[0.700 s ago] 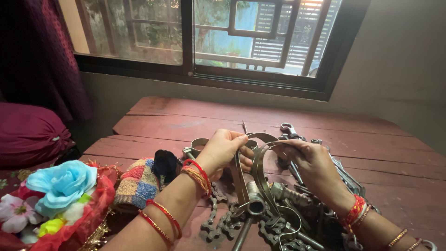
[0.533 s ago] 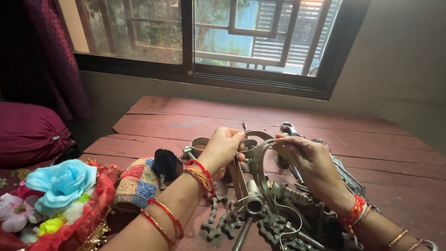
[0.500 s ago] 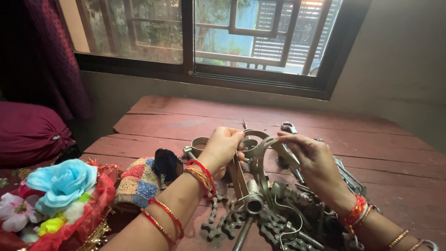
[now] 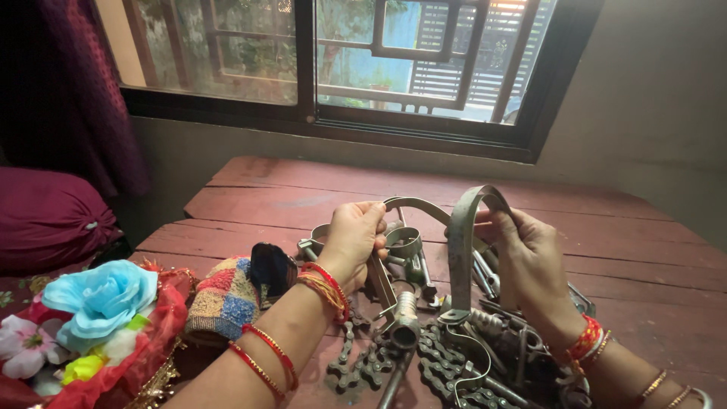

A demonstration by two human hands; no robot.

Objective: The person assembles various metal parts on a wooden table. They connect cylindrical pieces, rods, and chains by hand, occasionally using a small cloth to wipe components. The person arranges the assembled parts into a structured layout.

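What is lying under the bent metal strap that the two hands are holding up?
Under the bent metal strap lie a roller chain, a metal clamp ring and other metal parts on the red wooden table. The right hand covers more.

Chain (image 4: 447, 371) cut off below; left hand (image 4: 352, 238) hides clamp end.
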